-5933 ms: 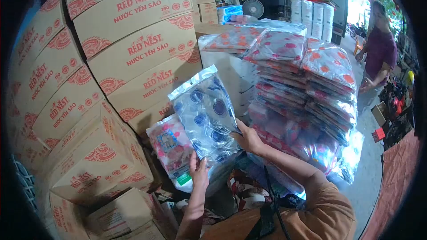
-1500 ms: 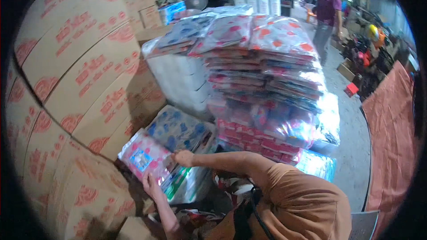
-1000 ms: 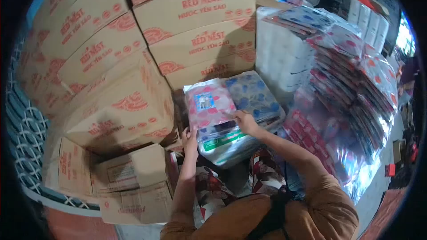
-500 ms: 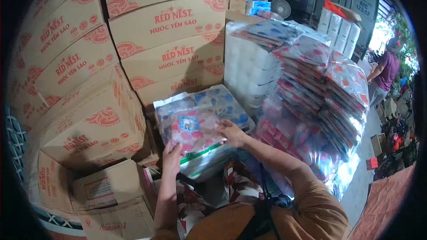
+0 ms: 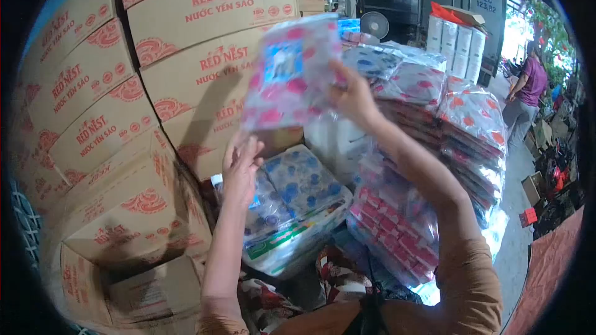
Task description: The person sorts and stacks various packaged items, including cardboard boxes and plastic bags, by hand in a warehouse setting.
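**Pink-dotted packet (image 5: 295, 87) held up in the right hand (image 5: 355, 96)**

Nearest, below the arms, are the wearer's brown sleeve (image 5: 473, 279) and red-and-white patterned clothing (image 5: 341, 278). An open carton (image 5: 146, 288) lies at lower left.

Ahead of the clothing, a white plastic-wrapped bundle (image 5: 282, 260) with a green stripe along its front edge carries blue-dotted packets (image 5: 302, 180): one near its left edge, another across its back right.

The left hand (image 5: 242, 164) is raised over the bundle's left side, fingers loosely curled and apart, near the pink-dotted packet's lower left corner — whether they touch it, I cannot tell. The right hand is clamped on the packet's right edge. The packet is blurred and tilted, well above the bundle, its blue-and-white label (image 5: 284, 62) facing the wearer.

Behind it rise stacked RED NEST cartons (image 5: 211, 9). To the right stands a tall pile of dotted packets (image 5: 472, 115), with pink packs (image 5: 394, 229) low at its near left side.

Farther back are white wrapped rolls (image 5: 455, 43), a fan (image 5: 374, 25) and — at far right — a person in a purple shirt (image 5: 532, 80).
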Tool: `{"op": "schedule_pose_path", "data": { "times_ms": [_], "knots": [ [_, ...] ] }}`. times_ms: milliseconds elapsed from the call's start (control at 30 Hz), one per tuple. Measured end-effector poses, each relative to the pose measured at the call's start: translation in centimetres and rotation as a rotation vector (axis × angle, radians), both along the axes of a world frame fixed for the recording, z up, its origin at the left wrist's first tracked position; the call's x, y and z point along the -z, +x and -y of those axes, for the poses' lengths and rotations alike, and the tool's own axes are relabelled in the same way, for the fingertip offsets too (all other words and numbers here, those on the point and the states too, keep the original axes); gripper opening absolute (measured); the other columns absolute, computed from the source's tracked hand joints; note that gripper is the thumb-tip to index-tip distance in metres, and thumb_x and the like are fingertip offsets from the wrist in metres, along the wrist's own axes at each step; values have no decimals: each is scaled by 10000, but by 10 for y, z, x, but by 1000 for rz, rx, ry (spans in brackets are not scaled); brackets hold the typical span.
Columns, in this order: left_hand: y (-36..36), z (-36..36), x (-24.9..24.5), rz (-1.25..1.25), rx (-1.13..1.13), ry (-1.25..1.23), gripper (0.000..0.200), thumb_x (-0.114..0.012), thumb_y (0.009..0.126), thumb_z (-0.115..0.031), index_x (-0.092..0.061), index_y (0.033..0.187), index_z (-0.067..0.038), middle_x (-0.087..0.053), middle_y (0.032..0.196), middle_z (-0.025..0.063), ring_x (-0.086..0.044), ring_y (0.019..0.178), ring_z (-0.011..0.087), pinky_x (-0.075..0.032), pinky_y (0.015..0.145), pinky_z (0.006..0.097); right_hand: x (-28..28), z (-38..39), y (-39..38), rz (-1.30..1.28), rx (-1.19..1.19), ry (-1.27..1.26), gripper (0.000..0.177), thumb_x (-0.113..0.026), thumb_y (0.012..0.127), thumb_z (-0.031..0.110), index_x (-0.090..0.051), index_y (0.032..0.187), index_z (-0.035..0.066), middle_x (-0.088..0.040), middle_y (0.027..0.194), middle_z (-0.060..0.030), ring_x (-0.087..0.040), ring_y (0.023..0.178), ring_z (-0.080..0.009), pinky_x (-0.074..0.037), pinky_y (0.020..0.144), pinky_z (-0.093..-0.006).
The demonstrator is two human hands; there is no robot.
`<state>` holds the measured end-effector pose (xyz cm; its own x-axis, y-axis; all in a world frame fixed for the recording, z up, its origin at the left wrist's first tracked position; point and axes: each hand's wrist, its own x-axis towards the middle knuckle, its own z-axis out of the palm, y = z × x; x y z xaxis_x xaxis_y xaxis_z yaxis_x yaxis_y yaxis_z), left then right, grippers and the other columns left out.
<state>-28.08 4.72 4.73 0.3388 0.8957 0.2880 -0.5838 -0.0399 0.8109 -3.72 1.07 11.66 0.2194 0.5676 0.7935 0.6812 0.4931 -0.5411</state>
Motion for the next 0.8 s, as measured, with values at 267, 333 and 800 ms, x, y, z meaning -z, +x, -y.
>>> {"op": "schedule_pose_path", "data": {
  "times_ms": [267, 333, 800],
  "knots": [
    [35, 14, 37, -225, 128, -35, 401, -521, 838, -193, -399, 1208, -98, -518, 1019, 17, -515, 893, 122, -378, 671, 248, -47, -43, 154, -250, 372, -60, 432, -582, 714, 107, -459, 1120, 24, -573, 930, -158, -559, 831, -237, -437, 709, -324],
    [33, 12, 56, -274, 141, -78, 394, -527, 834, -196, -409, 1198, -100, -519, 1018, 22, -520, 884, 125, -381, 669, 260, -38, -40, 173, -147, 637, -198, 397, -585, 713, 179, -501, 1078, 45, -580, 903, -156, -569, 788, -267, -446, 683, -354],
    [-5, 8, 110, -291, 94, -287, 396, -592, 791, -192, -445, 1142, -83, -508, 960, 19, -525, 848, 135, -378, 633, 240, 0, -30, 68, 177, 687, -119, 480, -607, 692, 165, -430, 1122, 42, -456, 1048, -248, -422, 1006, -394, -367, 846, -447]
  ]
}}
